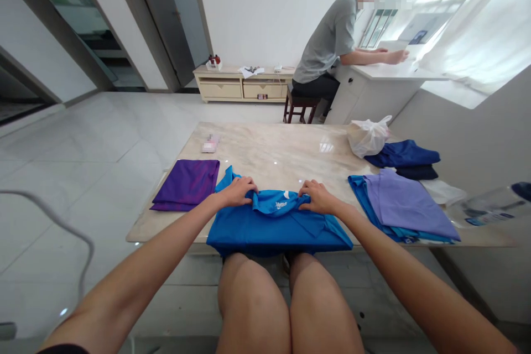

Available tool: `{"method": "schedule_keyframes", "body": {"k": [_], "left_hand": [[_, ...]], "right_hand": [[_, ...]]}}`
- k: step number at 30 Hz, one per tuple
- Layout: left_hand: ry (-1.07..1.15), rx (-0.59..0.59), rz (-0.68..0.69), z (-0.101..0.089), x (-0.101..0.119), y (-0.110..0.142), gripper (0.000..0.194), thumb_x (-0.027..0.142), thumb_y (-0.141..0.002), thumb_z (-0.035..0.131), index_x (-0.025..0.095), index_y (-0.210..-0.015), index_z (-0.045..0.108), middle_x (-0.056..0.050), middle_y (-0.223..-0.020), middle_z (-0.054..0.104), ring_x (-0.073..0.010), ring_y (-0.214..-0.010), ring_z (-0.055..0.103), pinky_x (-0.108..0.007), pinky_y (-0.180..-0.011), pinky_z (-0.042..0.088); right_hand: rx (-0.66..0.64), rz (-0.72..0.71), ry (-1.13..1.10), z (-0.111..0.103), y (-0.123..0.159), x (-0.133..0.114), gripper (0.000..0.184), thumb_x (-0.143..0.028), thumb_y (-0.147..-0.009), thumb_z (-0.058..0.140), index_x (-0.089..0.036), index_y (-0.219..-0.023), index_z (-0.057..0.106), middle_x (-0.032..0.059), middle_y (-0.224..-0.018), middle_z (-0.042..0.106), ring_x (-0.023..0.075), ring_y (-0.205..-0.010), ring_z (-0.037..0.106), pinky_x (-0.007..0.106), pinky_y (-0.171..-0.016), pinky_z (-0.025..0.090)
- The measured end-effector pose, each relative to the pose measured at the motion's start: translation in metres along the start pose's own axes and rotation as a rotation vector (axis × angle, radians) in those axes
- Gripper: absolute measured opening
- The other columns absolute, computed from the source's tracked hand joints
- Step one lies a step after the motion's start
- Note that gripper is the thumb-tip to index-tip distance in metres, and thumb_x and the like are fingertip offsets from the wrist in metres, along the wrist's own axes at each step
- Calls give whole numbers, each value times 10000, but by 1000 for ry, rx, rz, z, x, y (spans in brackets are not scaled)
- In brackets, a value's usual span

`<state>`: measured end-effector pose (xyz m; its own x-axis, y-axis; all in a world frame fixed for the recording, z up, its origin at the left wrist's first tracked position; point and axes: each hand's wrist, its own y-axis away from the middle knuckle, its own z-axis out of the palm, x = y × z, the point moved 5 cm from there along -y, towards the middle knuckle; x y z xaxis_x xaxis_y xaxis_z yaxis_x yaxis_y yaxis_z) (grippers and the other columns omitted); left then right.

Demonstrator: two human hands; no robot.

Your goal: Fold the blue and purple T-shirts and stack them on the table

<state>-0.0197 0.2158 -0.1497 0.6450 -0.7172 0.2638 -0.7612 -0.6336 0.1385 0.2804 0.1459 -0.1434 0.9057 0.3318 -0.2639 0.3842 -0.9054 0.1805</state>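
Blue shirt (253, 235) on table (286, 149), draped over near edge. Both hands gripping its turned-back flap with white print: left hand (241, 192) at the flap's left end, right hand (314, 197) at its right. Purple cloth (186, 182), folded, by left edge. Pink pack (209, 147) near far left corner. White bag (368, 137) toward far right corner, touching navy cloth (409, 153). Lilac cloth (409, 202) on a blue pile, near edge, right side. Bottle (489, 206) toward near right corner.

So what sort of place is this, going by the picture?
Probably a room in a home, perhaps a living room, though a small workplace can't be ruled out. Pointers are the low cream-coloured cabinet, the glossy beige marble-patterned table and the sheer white curtain on the right.
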Motion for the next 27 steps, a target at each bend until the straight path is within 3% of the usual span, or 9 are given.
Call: {"method": "schedule_keyframes", "body": {"k": [5, 8, 11, 13, 16, 19, 21, 24, 27], "left_hand": [[109, 5, 109, -11, -11, -6, 213, 163, -827, 706, 230, -1017, 774, -73, -1243, 743, -289, -1209, 691, -375, -1061, 482], [272, -32, 73, -18, -25, -16, 189, 249, -879, 679, 227, -1043, 770, -38, -1061, 795, -249, -1016, 733, -318, -894, 525], [380, 4, 7, -30, -40, -36, 181, 298, -887, 673, 215, -1007, 780, -30, -1011, 808, -248, -976, 741, -317, -876, 543], [341, 168, -134, -41, -48, -48, 197, 260, -890, 665, 197, -1043, 772, -63, -1064, 804, -272, -1036, 737, -358, -954, 557], [153, 533, -399, -48, -39, -40, 351, 261, -953, 657, 171, -1288, 707, -160, -1313, 736, -339, -1251, 670, -468, -1099, 527], [45, 593, -388, -19, 0, -15, 448, 308, -1056, 548, 182, -1481, 607, -169, -1486, 659, -330, -1380, 609, -490, -1181, 489], [6, 495, -281, 13, 29, 3, 478, 331, -1101, 470, 204, -1550, 576, -142, -1595, 613, -305, -1482, 556, -500, -1286, 401], [-34, 392, -289, 52, 47, 23, 546, 392, -1133, 399, 236, -1642, 522, -112, -1743, 482, -298, -1626, 418, -557, -1376, 259], [-49, 367, -368, 65, 44, 24, 609, 451, -1140, 359, 238, -1700, 467, -98, -1804, 373, -304, -1693, 299, -603, -1393, 205]], "right_hand": [[-83, -20, -202, -7, -11, 5, 293, -234, -843, 795, -213, -1131, 749, 82, -1129, 775, 272, -1055, 708, 333, -912, 509], [-132, -31, -350, -14, -23, 12, 400, -200, -817, 788, -221, -1214, 755, 54, -1159, 795, 254, -1050, 726, 298, -889, 521], [-136, 20, -429, -22, -41, 24, 238, -266, -862, 787, -217, -1094, 798, 44, -1103, 813, 265, -1035, 736, 309, -908, 540], [36, 182, -379, -31, -49, 36, 165, -293, -931, 718, -194, -1038, 796, 76, -1059, 807, 288, -1018, 730, 347, -918, 551], [500, 435, -176, -38, -35, 38, 313, -313, -985, 640, -149, -1226, 753, 179, -1257, 748, 371, -1208, 658, 460, -1044, 531], [698, 447, -32, -7, 1, 10, 453, -349, -1056, 522, -115, -1417, 661, 239, -1421, 657, 396, -1335, 581, 525, -1128, 497], [645, 385, 15, 29, 20, -12, 512, -379, -1104, 412, -97, -1469, 635, 249, -1495, 628, 391, -1389, 566, 532, -1177, 468], [534, 414, 67, 76, 34, -27, 671, -445, -1129, 316, -9, -1598, 517, 295, -1684, 473, 419, -1566, 433, 577, -1280, 358], [450, 472, 77, 91, 19, -17, 758, -501, -1134, 276, -1, -1692, 392, 277, -1786, 319, 402, -1676, 274, 598, -1340, 241]]}}
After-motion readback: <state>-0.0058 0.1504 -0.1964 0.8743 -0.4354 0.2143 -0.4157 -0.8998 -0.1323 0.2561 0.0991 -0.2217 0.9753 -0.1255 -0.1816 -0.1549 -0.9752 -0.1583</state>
